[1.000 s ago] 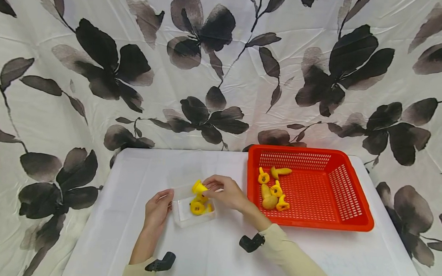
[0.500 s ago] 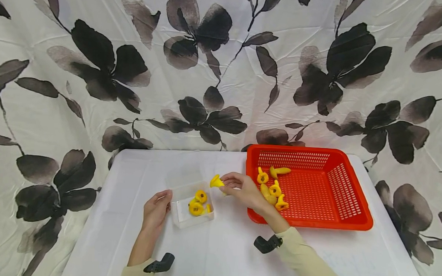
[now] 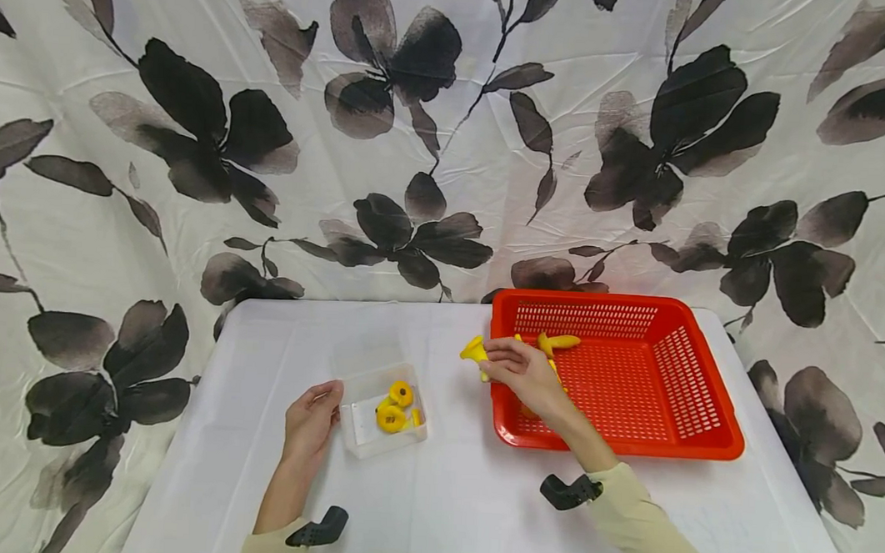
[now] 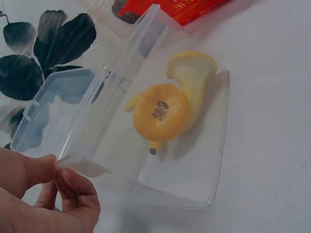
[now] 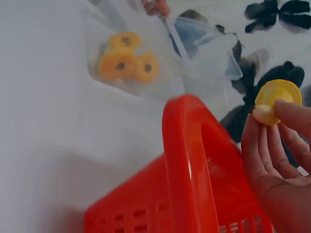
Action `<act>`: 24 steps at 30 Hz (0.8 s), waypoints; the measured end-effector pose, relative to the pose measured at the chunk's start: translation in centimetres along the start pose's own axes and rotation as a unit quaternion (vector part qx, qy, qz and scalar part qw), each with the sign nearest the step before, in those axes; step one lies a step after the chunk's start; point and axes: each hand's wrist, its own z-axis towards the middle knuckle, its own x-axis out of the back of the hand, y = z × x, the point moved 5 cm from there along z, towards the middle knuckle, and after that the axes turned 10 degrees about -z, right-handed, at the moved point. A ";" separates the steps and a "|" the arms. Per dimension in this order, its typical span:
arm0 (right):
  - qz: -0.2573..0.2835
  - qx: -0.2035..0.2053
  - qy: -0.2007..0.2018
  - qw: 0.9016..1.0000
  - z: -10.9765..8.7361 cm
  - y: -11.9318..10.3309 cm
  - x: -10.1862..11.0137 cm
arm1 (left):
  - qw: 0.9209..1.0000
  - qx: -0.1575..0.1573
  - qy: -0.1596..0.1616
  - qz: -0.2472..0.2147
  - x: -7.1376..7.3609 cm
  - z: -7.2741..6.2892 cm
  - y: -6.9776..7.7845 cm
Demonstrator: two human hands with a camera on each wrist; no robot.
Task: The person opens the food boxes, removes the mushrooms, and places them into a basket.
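In the head view my right hand point(image 3: 523, 377) pinches a yellow toy mushroom point(image 3: 474, 349) by its stem at the left rim of the red basket point(image 3: 655, 448). The right wrist view shows that mushroom point(image 5: 279, 92) between thumb and fingertips, its flared cap outward. My left hand point(image 3: 311, 420) grips the near-left edge of a clear plastic box point(image 3: 364, 452) between thumb and fingers. Inside the box lie several yellow mushrooms point(image 4: 163, 114) with dark spots. The box's lid point(image 4: 53, 109) stands open at the back.
Several yellow and tan mushrooms point(image 3: 559, 343) lie in the left part of the basket, partly hidden behind my right hand. A white cloth covers the table point(image 3: 446, 494). Behind it hangs a floral curtain point(image 3: 449, 143).
My right hand has lifted the mushroom out of the clear box and carried it right, to the basket's left rim. My left hand keeps its grip on the box.
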 end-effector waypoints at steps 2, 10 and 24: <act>0.005 -0.002 0.009 1.000 -0.1 0.4 0.8 | 1.000 -0.001 0.000 -0.004 0.0 0.0 0.1; -0.008 -0.023 0.041 0.999 -1.4 2.1 4.3 | 1.000 0.004 0.000 -0.012 0.1 0.1 0.1; -0.058 -0.085 0.074 0.992 -2.9 5.9 9.1 | 1.000 -0.001 -0.002 -0.009 0.1 0.2 -0.1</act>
